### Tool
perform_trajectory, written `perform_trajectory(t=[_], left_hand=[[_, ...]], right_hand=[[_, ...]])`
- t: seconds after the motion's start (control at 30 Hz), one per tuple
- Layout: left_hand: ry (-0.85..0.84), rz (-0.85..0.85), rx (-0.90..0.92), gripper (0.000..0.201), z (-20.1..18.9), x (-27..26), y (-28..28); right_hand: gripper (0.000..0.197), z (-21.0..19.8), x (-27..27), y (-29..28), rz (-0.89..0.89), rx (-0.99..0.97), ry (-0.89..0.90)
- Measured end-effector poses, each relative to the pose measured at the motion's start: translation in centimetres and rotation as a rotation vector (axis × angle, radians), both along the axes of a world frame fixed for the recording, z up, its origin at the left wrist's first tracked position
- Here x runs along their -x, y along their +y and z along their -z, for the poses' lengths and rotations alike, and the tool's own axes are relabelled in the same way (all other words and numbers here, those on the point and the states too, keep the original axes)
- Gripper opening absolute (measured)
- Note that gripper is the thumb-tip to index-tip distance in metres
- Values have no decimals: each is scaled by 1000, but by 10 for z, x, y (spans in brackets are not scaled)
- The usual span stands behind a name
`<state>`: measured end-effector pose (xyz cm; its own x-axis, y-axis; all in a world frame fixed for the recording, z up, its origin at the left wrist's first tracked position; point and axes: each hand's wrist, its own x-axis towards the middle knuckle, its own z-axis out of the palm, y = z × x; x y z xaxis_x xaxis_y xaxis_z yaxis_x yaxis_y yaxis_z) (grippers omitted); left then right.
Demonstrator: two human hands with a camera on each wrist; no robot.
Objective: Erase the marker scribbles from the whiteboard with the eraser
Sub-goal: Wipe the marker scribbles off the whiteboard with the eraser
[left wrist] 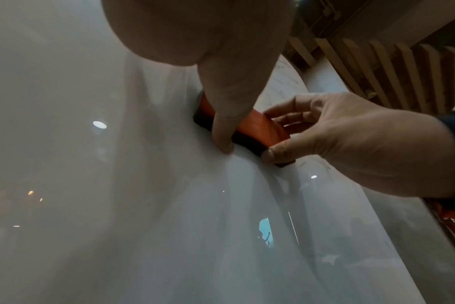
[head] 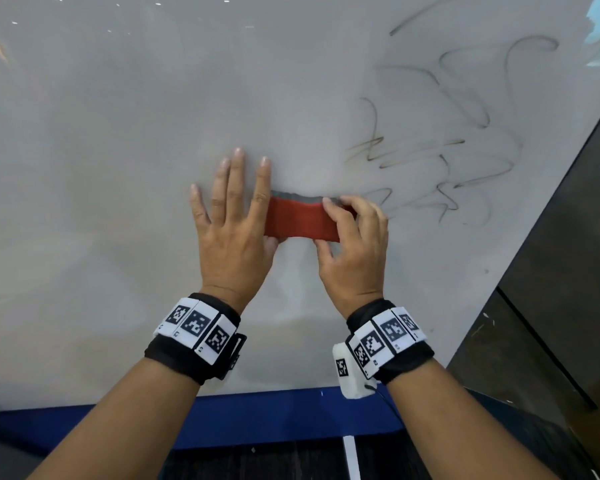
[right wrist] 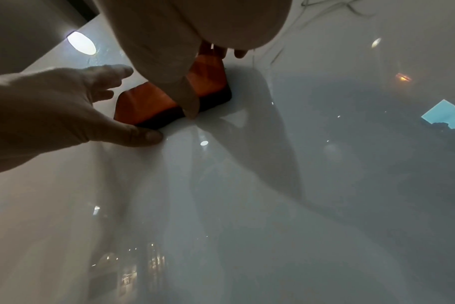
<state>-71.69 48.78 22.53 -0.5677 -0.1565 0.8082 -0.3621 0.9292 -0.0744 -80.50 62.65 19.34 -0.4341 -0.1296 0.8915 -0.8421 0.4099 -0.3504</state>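
The whiteboard fills the head view. Dark marker scribbles cover its upper right part. A red eraser with a dark felt underside lies flat on the board, just left of the scribbles. My right hand grips its right end, fingers curled over the far edge and thumb on the near edge. My left hand lies spread with straight fingers at the eraser's left end, its thumb across the eraser with the tip on the board. The right wrist view shows the eraser between both thumbs.
A blue strip runs along the board's near edge. The board's right edge slants away, with a dark surface beyond it. The board's left half carries no marks, only reflections of lights.
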Motion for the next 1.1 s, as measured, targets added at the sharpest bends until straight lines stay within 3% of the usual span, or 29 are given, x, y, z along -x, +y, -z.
perform_trajectory(t=[0.1,0.23,0.43,0.63,0.87,1.0,1.1], left_hand=[[-37,-39,-32,118,-1,2,-4],[-50,-43,-50,117,2,3,-6],[-78,-67,-83,119,1,2,-3],[-87,-89,-169,120,1,9,12],[-106,-97,-253,122,-1,13,24],[-90,-84,-305,120,0,16,31],[-93,-87,-337,122,0,16,34]], right_hand=[[55,4,1,-4,-34,28,30],[54,7,6,1,-55,52,31],[56,14,12,9,52,244,-138],[54,23,-1,3,-57,98,-133],[68,29,12,16,80,188,-227],[63,46,1,11,18,23,-163],[64,44,19,28,65,139,-206]])
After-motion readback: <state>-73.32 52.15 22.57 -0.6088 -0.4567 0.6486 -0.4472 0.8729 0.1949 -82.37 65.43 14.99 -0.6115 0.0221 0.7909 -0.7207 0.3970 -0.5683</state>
